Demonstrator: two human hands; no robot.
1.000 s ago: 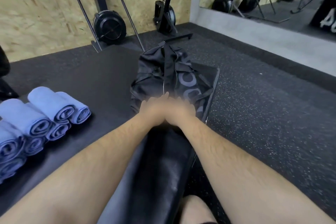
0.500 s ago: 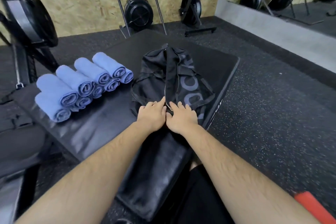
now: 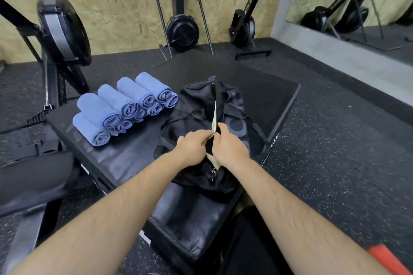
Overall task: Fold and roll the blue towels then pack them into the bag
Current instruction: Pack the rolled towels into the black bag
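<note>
Half a second ago both hands lay side by side on top of the closed bag. Now the left hand and the right hand each pinch one edge of its zip opening. The opening has parted and shows a pale lining.

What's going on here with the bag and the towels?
A person is working at a black padded platform in a gym. The left hand and right hand each grip one edge of the black bag at its top opening and hold the slit apart, showing a pale lining. The rolled blue towels lie stacked in two layers on the platform, left of the bag. No towel is in either hand, so packing has not yet begun.
</note>
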